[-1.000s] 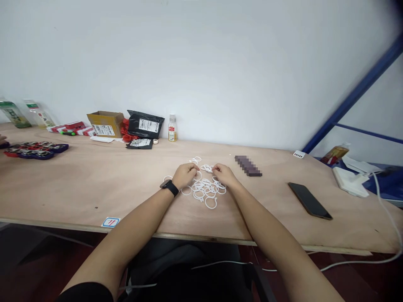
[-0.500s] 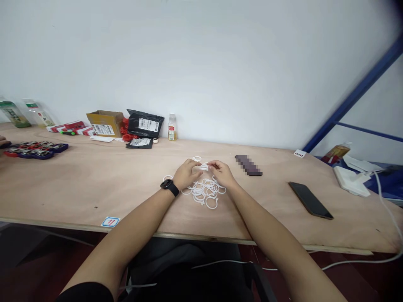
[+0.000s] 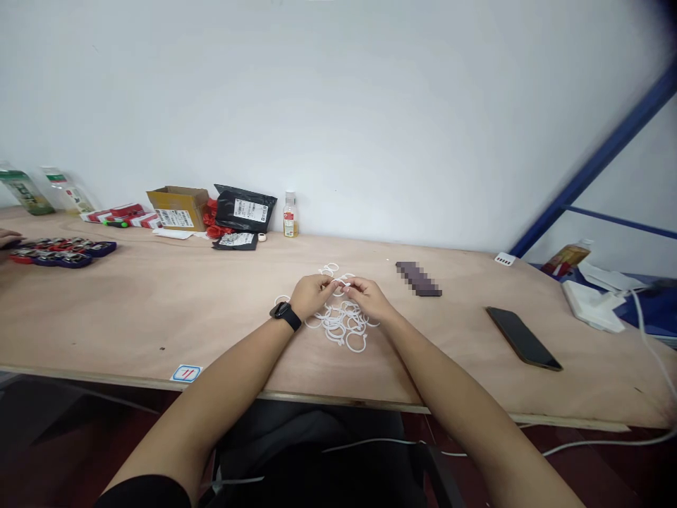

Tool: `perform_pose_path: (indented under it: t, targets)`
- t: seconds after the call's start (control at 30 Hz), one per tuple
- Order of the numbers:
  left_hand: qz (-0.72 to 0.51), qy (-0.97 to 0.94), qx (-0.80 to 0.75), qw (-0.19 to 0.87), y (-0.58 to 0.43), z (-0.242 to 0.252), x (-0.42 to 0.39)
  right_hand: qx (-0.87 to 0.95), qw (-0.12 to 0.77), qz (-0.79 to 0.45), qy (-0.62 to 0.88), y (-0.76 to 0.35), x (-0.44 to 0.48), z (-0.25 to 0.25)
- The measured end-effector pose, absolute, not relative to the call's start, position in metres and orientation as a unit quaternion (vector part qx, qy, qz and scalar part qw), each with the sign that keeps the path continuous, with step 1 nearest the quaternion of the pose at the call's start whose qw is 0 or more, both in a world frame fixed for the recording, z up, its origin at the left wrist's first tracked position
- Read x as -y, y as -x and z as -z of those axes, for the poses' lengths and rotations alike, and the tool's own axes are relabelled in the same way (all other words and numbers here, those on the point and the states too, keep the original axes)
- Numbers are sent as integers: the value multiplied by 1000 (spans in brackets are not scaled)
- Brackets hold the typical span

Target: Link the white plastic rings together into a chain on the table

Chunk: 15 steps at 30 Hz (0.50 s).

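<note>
Two bare forearms reach over the near edge of the plywood desk (image 3: 159,310). A small red-and-white sticker (image 3: 185,373) sits on that edge to their left, and a white cable (image 3: 608,441) trails below the edge to their right. The left wrist wears a black smartwatch (image 3: 285,315).

Just past the watch, a loose heap of white plastic rings (image 3: 346,326) lies flat on the desk, directly under and slightly nearer than the fingers. The left hand (image 3: 312,295) and the right hand (image 3: 370,298) meet above the heap's far side. Their fingertips are pinched together on one white ring (image 3: 341,283), so each grip is closed on it. That ring is held between the two hands, lifted just clear of the heap. Its exact tilt is too small to make out. A few more rings (image 3: 328,269) lie on the desk just beyond the hands.

To the right, well apart from the hands, a black phone (image 3: 522,337) lies flat. A dark, blurred-out block (image 3: 417,278) rests between the phone and the heap, farther back.

Along the wall stand a small bottle (image 3: 288,215), black mailing bags (image 3: 245,209) and a cardboard box (image 3: 178,207). Far left is a row of red and blue items (image 3: 58,252), with another person's hand (image 3: 8,238) touching its end.
</note>
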<state>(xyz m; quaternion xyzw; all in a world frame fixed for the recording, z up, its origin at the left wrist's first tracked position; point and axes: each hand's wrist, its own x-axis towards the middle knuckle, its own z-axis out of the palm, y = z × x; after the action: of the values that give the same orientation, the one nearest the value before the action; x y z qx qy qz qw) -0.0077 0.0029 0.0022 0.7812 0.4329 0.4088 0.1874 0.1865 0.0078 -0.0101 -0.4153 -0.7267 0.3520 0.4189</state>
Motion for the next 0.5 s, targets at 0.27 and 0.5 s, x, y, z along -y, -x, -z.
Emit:
perform_pose_path:
  t: [0.27, 0.5]
  targets:
    - [-394, -796, -418, 191, 4, -6, 3, 722, 413, -343, 436, -188, -8, 9]
    - [-376, -827, -379, 179, 0, -6, 5, 709, 425, -345, 444, -189, -7, 3]
